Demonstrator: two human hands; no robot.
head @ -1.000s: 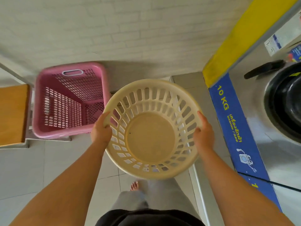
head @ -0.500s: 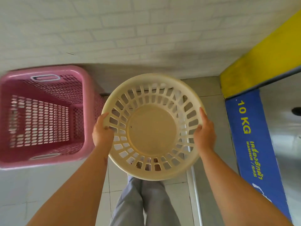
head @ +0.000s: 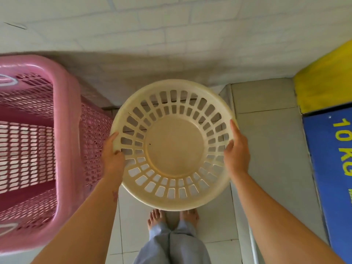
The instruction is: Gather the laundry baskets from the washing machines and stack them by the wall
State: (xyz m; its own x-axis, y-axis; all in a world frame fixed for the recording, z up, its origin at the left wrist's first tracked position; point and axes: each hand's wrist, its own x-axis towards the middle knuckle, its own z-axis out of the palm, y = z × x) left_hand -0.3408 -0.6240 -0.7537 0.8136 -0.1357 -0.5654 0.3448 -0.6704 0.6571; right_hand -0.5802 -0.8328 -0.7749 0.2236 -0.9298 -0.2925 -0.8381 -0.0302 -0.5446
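Two hands hold a round cream basket [head: 174, 145] out in front of the person, over the tiled floor [head: 266, 149] near the foot of the white brick wall [head: 152, 35]. The left hand [head: 113, 157] is clamped on the basket's left rim, thumb hooked inside over the slotted wall and the rest of the hand outside. The right hand [head: 237, 153] grips the right rim the same way, thumb inside and fingers wrapped around the outer edge. The basket is empty, its solid bottom showing plainly, and it tips slightly toward the person. Whether it is touching the floor I cannot tell.

Just beside it on the left stands a pink rectangular basket [head: 66, 149] with mesh walls, also empty, its near corner close to the left hand. Below the cream basket the person's bare feet [head: 156, 218] and grey trouser legs [head: 171, 246] show on the tiles. At the right edge a blue panel [head: 331, 178] reads "10 KG" in yellow, with a yellow panel [head: 323, 82] above it.
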